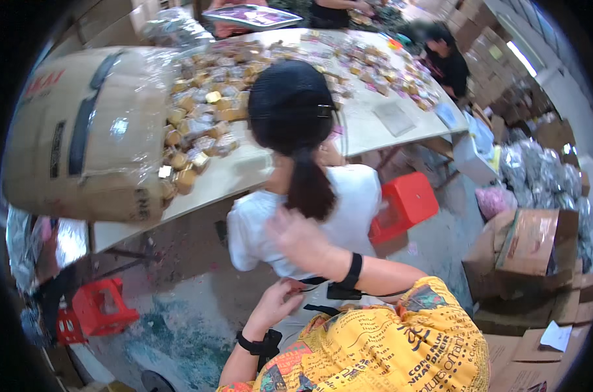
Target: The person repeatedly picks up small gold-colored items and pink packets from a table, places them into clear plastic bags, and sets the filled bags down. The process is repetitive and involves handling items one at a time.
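Observation:
My right hand (298, 240) is raised against the white-shirted back of a person (349, 196) standing in front of me, just below their dark ponytail (306, 186). It is blurred, but its fingers look stretched out with nothing in them. Lower down, my left hand (278, 303) is half curled, thumb apart from the fingers, close to the person's lower back. Near its fingertips is a thin dark cord or strap (315, 281); I cannot tell whether they touch. Black bands with small dark boxes circle both my wrists. That person wears a black cap (290, 104).
A long white table (244, 176) carries many small packed items (208, 111) and a large wrapped carton (81, 137). Red stools (407, 202) (105, 307) stand on the stained floor. Cartons (532, 242) and bagged goods (538, 170) crowd the right. Other people are at the table's far side.

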A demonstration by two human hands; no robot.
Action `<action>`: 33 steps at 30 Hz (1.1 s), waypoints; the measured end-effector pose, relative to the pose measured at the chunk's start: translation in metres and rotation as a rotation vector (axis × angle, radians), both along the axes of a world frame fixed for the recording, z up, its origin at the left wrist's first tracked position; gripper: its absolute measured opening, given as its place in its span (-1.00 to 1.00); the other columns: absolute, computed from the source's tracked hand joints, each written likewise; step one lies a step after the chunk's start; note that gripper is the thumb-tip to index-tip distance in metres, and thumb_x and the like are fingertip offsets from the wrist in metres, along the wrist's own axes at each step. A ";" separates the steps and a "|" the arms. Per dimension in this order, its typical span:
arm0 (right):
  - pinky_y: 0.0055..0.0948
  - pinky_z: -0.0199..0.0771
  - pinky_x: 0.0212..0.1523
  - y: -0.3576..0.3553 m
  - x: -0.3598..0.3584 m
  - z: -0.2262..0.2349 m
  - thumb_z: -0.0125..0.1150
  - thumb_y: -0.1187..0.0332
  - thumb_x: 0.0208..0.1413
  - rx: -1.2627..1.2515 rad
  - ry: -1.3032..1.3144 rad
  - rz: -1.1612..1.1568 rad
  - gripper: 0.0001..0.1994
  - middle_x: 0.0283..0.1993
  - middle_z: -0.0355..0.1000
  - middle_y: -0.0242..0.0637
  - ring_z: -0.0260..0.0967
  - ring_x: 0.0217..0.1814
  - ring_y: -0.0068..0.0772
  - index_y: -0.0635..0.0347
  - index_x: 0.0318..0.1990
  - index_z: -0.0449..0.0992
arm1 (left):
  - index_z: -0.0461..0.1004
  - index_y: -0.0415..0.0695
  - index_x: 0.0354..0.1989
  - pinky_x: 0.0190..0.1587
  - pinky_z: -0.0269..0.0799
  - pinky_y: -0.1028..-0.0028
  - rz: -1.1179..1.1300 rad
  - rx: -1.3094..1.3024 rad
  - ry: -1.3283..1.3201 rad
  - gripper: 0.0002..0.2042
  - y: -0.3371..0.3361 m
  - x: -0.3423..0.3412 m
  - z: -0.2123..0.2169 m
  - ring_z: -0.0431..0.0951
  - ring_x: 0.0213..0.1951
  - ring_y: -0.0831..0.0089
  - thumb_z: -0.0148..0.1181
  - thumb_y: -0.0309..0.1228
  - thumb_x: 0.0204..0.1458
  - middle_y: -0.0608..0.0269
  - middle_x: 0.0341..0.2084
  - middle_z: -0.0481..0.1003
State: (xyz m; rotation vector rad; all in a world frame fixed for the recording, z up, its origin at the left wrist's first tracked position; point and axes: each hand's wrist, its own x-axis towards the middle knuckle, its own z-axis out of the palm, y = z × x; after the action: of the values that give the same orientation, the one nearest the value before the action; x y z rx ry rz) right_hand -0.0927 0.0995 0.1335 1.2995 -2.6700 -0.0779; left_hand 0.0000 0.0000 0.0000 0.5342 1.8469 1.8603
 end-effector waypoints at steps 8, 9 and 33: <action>-0.34 0.48 -0.28 0.215 -0.058 -0.043 0.19 0.38 -0.25 -0.660 -0.265 0.405 -0.66 -0.07 0.34 -0.13 0.43 -0.26 -0.21 0.15 -0.19 0.45 | 0.36 -0.18 0.00 0.01 0.31 0.32 -0.151 -0.506 0.105 -0.60 0.153 -0.073 0.035 0.39 -0.01 0.18 0.19 -0.31 -0.02 0.04 -0.05 0.40; -0.32 0.48 -0.26 0.253 -0.077 -0.047 0.18 0.40 -0.18 -0.659 -0.307 0.311 -0.69 -0.09 0.36 -0.12 0.43 -0.23 -0.17 0.17 -0.18 0.45 | 0.37 -0.17 -0.02 -0.01 0.33 0.32 -0.088 -0.586 0.168 -0.62 0.168 -0.087 0.042 0.40 -0.04 0.18 0.19 -0.33 -0.03 0.05 -0.09 0.40; -0.17 0.47 -0.26 0.463 -0.409 -0.211 0.27 0.21 -0.15 -0.001 -0.226 -0.650 -0.73 -0.12 0.34 -0.10 0.42 -0.24 -0.05 0.17 -0.33 0.48 | 0.39 -0.16 -0.06 -0.11 0.35 0.33 0.281 -0.743 0.228 -0.64 0.233 -0.260 0.056 0.43 -0.16 0.12 0.13 -0.22 0.02 0.08 -0.21 0.39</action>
State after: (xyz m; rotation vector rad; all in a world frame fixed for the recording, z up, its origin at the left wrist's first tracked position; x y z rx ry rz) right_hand -0.5019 0.5626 -0.0778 0.4080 -3.1691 -0.0107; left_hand -0.2604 0.2334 0.0556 0.2271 2.6711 1.1347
